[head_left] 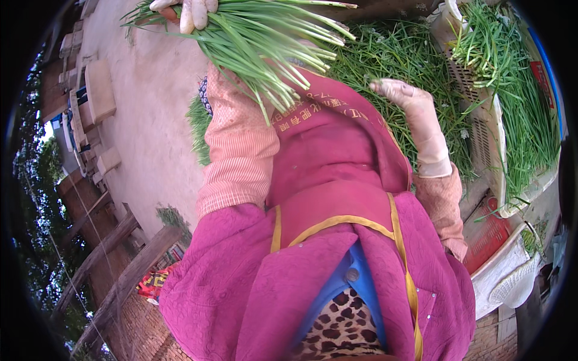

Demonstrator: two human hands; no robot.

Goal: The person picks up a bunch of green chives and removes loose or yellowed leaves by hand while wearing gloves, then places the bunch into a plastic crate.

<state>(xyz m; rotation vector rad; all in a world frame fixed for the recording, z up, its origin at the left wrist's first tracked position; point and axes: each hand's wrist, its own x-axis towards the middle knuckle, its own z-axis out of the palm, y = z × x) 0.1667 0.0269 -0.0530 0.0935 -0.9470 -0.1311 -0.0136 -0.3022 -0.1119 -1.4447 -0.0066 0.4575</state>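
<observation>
At the top left, my left hand (192, 13), in a whitish glove, is closed around a bunch of long green stalks with pale ends, which look like garlic chives (271, 49). The pale ends fan out to the right over my lap and apron. My right hand (399, 92), in a pale, soiled glove, hovers right of the apron, apart from the bunch. Its fingers are bent close together, with a tiny greenish bit at their tips; whether they pinch it is unclear. Below that hand lies a wide heap of loose green stalks (375, 49). A red apron (329, 140) covers my front.
A pale plastic crate (499, 149) at the right holds more green stalks (526, 131). Near it are a red perforated crate (490, 237) and a white container (501, 275). More greens (197, 128) lie beside my left sleeve. Wooden beams (122, 275) and blocks stand on the left.
</observation>
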